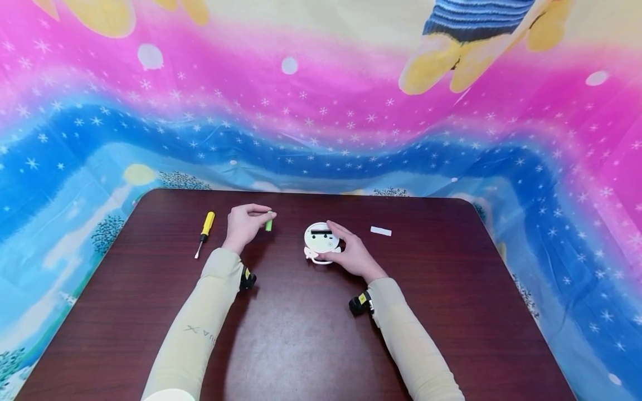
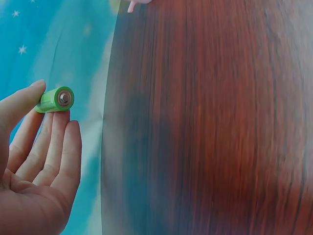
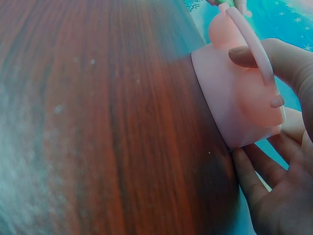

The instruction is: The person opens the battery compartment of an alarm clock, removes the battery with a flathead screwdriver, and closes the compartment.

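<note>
Between thumb and fingertips, my left hand (image 1: 244, 227) pinches a green battery (image 2: 55, 100). In the left wrist view one metal end of it faces the camera. My right hand (image 1: 357, 255) grips a round pale device (image 1: 321, 241) by its right side, thumb at the near edge and fingers at the far edge. A dark slot runs across the upper part of its upward face. The right wrist view shows its side as pinkish, with a curved handle (image 3: 252, 41) under the thumb. The battery is apart from the device, to its left.
A screwdriver (image 1: 206, 227) with a yellow handle lies on the dark wooden table (image 1: 296, 334), left of the left hand. Right of the device is a small white rectangular piece (image 1: 381, 231). A patterned cloth (image 1: 321, 111) hangs behind the table.
</note>
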A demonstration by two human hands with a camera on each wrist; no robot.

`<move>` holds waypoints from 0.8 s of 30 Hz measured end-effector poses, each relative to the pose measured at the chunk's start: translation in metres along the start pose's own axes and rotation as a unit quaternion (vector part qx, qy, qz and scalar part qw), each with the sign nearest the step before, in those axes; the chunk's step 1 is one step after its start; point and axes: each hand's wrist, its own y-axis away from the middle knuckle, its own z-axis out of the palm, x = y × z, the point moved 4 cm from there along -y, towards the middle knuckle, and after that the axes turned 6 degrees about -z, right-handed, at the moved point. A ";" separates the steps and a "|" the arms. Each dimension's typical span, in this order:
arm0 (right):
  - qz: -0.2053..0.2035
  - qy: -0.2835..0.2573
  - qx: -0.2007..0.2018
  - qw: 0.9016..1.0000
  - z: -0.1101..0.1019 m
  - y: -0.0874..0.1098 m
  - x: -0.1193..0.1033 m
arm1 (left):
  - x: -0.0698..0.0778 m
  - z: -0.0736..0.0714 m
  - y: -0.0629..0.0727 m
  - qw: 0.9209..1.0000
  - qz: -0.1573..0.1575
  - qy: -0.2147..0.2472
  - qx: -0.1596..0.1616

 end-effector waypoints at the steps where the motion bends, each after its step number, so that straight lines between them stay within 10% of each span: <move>1: -0.001 0.000 0.000 1.000 0.000 0.000 0.000 | -0.001 -0.002 0.000 1.000 0.000 -0.005 0.001; 24: 0.001 -0.010 0.001 1.000 -0.001 0.001 -0.002 | -0.021 -0.054 -0.007 0.988 -0.022 -0.140 0.056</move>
